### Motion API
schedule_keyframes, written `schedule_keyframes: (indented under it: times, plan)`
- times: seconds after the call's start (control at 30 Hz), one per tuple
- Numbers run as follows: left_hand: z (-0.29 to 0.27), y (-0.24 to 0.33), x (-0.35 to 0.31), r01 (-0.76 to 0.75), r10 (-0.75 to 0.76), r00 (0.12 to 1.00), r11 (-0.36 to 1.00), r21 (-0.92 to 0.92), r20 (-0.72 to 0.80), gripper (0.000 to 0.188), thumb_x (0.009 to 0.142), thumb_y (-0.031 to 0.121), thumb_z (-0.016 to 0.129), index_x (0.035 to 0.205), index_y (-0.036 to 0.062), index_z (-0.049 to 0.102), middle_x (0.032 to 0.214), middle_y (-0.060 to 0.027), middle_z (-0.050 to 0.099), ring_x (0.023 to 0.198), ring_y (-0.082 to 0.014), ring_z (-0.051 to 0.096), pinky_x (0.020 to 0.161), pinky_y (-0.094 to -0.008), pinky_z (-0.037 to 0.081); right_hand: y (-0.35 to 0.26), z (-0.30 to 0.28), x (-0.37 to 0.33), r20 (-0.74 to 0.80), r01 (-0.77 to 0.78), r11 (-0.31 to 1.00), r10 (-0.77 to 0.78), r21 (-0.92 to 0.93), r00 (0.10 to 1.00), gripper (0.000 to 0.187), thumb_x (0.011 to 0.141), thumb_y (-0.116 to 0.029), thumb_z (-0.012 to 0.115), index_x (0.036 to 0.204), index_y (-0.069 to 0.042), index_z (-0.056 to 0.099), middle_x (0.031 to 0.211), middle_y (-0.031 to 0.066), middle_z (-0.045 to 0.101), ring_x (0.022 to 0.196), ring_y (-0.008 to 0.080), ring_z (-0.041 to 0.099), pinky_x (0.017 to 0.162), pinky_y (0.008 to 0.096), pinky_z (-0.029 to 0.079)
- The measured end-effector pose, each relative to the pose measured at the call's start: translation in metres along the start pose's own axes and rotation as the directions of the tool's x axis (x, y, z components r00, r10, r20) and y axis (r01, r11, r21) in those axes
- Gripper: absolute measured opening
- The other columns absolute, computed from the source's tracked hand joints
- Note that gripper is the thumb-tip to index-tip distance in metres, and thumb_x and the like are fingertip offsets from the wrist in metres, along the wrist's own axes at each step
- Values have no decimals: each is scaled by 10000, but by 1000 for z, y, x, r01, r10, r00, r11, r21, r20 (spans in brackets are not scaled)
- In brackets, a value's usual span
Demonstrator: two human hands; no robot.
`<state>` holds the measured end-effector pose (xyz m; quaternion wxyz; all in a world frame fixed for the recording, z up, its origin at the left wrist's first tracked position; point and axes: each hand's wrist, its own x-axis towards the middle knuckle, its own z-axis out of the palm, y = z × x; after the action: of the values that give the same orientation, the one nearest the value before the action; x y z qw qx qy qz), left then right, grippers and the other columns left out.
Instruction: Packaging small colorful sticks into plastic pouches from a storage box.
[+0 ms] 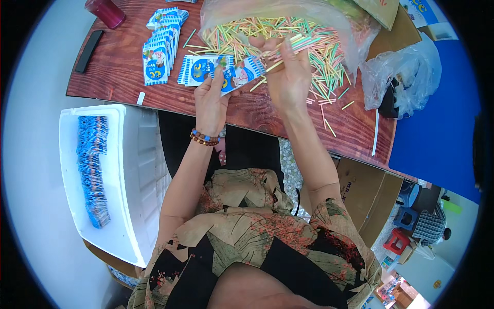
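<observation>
My left hand is closed on a small blue-and-white packet, holding it tilted just above the table. Pinched in my right hand are several thin pastel sticks, yellow, pink and green, right beside the packet's upper end. Whether the packet's end is open I cannot tell. Under and left of my left hand lie more of the same packets. Beyond my hands a large clear plastic bag lies open, with a heap of pastel sticks spilling from it onto the table.
An overlapping row of packets lies at left on the wooden table, near a black bar and a red cup. A white foam box holding many packets stands lower left. A crumpled clear bag sits at right.
</observation>
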<state>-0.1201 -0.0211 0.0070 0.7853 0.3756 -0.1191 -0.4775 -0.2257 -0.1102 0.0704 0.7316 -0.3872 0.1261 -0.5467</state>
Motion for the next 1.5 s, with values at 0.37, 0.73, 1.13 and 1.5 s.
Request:
schedule_keyframes:
  times: [0.37,0.73,1.13,1.5]
  plan:
    - [24,-3,-9,35,-34,999,990,-133,10,261,983,231,482,1060,9,595,1049,-82,647,938,-165,648,799,-355,562,20,11,-11,-19,227,942,-239,-249,971,208,993,-194,401,1100,-18,427,1024,178,623,1134,314,555,912,378,462]
    - [20,-9,4,-23,35,997,984,-178,62,240,979,235,491,1024,33,612,1014,-68,663,882,-157,662,753,-340,573,15,18,-16,13,20,954,-17,-301,1000,275,986,-195,397,1161,-5,491,1339,174,481,1077,164,540,832,275,478]
    - [18,-4,9,114,-55,984,926,-361,170,297,988,294,460,1093,47,587,1036,-65,649,939,-176,635,793,-354,543,1,17,-1,265,233,525,-14,-818,964,474,968,-246,417,1390,-32,398,1469,146,326,1368,252,297,1102,367,254]
    - [10,9,11,123,-26,982,840,-529,186,375,948,324,532,1214,60,519,1152,-51,600,1045,-176,581,887,-358,497,-17,30,6,263,169,627,59,-760,963,371,946,-205,513,1252,5,513,999,91,624,945,159,580,867,295,449]
